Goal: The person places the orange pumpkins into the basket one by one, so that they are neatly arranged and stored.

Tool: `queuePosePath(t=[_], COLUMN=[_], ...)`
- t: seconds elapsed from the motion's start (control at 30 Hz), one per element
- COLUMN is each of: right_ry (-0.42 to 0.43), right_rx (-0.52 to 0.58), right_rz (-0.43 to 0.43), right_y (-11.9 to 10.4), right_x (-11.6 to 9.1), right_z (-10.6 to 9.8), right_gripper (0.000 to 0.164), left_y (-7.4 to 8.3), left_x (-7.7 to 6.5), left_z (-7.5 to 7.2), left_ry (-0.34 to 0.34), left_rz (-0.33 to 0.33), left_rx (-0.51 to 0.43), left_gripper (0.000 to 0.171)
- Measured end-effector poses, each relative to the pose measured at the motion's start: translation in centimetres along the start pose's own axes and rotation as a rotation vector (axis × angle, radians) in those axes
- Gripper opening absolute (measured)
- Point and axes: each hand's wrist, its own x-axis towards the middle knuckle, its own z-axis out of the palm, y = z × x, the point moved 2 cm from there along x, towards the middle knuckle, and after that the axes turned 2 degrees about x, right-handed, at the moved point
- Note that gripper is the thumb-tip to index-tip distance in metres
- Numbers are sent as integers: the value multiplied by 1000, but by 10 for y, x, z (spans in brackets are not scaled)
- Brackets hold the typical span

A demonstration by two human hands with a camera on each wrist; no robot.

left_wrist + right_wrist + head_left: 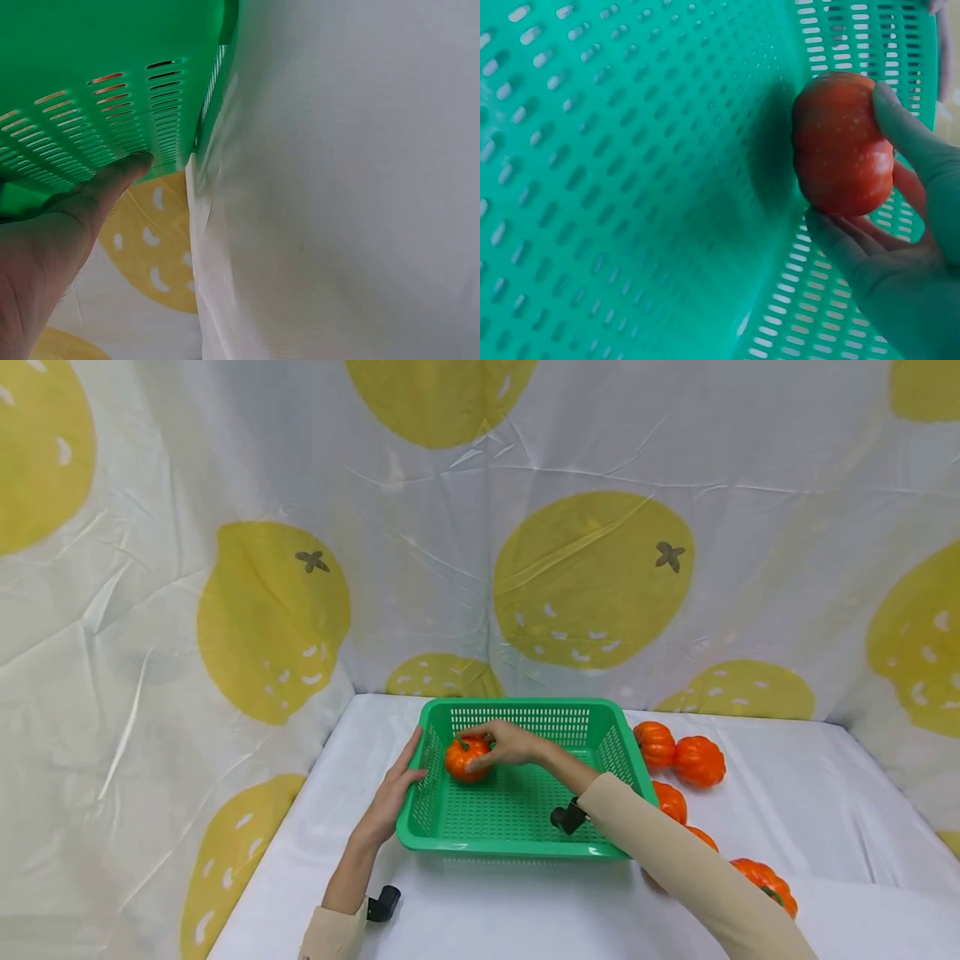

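A green plastic basket (517, 850) with slotted walls stands on the table. My left hand (395, 793) grips its left side, the thumb over the rim and the fingers (112, 184) stretched along the outer wall. Inside the basket, near its left wall, my right hand (510, 745) holds an orange pumpkin (840, 142) with a green stem. The thumb lies on one side of the pumpkin and the fingers curl round the other. In the right wrist view the pumpkin is close to the basket floor.
Several more orange pumpkins (701, 762) lie along the basket's right side, some partly hidden by the right sleeve (675, 860). A white cloth covers the table (825, 827). Behind and at the sides hangs a lemon-print curtain (420, 560).
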Motion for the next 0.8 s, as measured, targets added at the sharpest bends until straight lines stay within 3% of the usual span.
queuePosePath(t=[0.5,0.8], right_ry=[-64,23], right_rx=[38,-41], right_rz=[16,-4], right_y=[7,5], right_x=[-8,0], right_z=[-6,-4], right_gripper=[65,62], left_y=[-1,-2], left_x=[0,2], left_z=[-1,-2], left_ry=[7,7], left_rz=[-7,-13], left_rx=[18,18], left_gripper=[71,71])
